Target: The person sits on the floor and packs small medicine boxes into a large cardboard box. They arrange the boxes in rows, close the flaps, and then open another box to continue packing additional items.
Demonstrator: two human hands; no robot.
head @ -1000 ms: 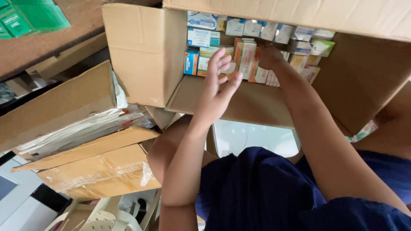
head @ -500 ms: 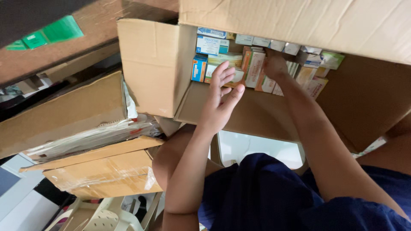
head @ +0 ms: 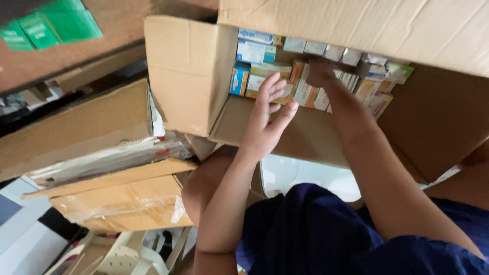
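Observation:
A large open cardboard box lies on its side before me, packed with several small medicine cartons in blue, white, orange and green. My left hand is raised at the box's mouth, fingers spread, fingertips touching a pale carton in the lower row. My right hand reaches deeper in, resting on the orange-and-white cartons in the middle. Its fingers are in shadow among the cartons, so its grip is unclear.
Flattened cardboard sheets with clear tape are stacked at the left. Green packets lie on a brown surface at the top left. A white plastic stool stands at the bottom. My dark blue clothing fills the lower right.
The view has shifted, so the box sits further right and lower in frame. My left hand has stayed at the cartons with fingers spread; my right hand remains deep inside the box.

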